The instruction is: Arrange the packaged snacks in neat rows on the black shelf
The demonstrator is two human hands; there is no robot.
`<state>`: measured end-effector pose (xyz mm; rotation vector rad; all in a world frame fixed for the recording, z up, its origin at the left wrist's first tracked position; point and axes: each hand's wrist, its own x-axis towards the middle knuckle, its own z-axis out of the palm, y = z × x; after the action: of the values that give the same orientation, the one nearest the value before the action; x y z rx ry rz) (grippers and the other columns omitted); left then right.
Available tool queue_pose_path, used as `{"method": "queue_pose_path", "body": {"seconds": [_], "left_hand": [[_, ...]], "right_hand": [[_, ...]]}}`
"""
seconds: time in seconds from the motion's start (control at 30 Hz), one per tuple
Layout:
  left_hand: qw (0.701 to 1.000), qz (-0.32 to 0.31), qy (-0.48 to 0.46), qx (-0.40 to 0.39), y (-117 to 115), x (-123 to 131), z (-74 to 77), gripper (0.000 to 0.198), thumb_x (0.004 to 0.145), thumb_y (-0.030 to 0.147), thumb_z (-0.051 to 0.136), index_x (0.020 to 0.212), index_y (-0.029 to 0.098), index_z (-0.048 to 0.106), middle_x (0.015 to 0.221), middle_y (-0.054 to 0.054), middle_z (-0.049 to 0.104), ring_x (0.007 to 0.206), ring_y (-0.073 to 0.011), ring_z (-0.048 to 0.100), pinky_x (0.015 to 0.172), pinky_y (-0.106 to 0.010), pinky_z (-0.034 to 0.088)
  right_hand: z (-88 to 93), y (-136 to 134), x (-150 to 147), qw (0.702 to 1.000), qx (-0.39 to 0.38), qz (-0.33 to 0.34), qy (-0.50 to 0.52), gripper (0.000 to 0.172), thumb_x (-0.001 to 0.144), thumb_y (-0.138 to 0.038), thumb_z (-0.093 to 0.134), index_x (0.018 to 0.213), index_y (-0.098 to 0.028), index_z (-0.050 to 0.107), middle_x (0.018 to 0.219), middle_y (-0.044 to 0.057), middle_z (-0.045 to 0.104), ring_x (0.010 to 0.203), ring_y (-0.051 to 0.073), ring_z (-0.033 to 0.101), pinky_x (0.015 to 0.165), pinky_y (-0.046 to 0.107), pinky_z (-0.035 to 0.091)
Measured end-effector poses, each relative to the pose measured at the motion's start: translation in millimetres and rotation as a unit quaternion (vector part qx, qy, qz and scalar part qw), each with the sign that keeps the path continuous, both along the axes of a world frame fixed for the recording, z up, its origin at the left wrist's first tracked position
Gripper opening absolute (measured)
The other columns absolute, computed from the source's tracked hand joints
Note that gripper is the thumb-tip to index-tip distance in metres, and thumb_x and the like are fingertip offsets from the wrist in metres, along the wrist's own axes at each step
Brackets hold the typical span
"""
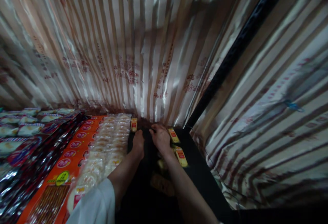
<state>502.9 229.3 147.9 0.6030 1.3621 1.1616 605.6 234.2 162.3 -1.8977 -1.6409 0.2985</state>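
Note:
My left hand (138, 144) is closed on the black surface, just in front of a small yellow packet (134, 124) with a red label. What its fingers hold, if anything, is hidden. To its right, my right hand (161, 137) reaches to the back of the surface, fingers bent and a little apart; I see nothing between them. Beside that hand lies another yellow packet (174, 135), and a nearer yellow packet (181, 156) rests by the wrist. More packets under the right forearm are partly hidden and dim.
Left of my arms lie rows of clear-wrapped round snacks (107, 145), an orange snack pack (69, 155) and dark shiny packs (38, 162). A striped plastic sheet (143, 53) hangs behind. A black post (230, 60) slants up at the right corner of the black surface (197, 172).

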Motion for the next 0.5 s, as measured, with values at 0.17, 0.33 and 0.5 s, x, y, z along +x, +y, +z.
{"method": "queue_pose_path", "body": {"seconds": [0.17,0.33,0.5], "left_hand": [[0.996,-0.039,-0.027,-0.076,-16,16,7.1,0.030,0.089,0.030,0.039,0.107,0.011,0.053,0.115,-0.016,0.057,0.091,-0.0153,0.061,0.079,-0.027,0.051],[0.991,-0.080,-0.022,-0.100,-16,27,9.3,0.033,0.087,0.034,0.043,0.106,0.010,0.057,0.108,-0.016,0.062,0.087,-0.0160,0.063,0.081,-0.028,0.049],[0.988,-0.117,-0.035,-0.097,-15,35,12.2,0.027,0.087,0.032,0.040,0.095,0.013,0.059,0.105,-0.012,0.065,0.081,-0.0130,0.062,0.080,-0.026,0.048]], "right_hand": [[4.5,-33,39,0.995,-0.051,-0.064,-0.065,0.019,0.081,-0.031,0.057,0.094,-0.022,0.067,0.095,0.012,0.067,0.100,0.026,0.055,0.083,0.034,0.040],[-5.7,-40,41,0.994,-0.070,-0.062,-0.058,0.019,0.083,-0.030,0.054,0.095,-0.023,0.068,0.075,0.011,0.067,0.085,0.026,0.061,0.072,0.034,0.041],[-12.8,-35,41,0.997,-0.072,-0.023,-0.027,0.018,0.076,-0.022,0.061,0.093,-0.022,0.067,0.079,0.011,0.069,0.090,0.026,0.060,0.073,0.032,0.040]]}}
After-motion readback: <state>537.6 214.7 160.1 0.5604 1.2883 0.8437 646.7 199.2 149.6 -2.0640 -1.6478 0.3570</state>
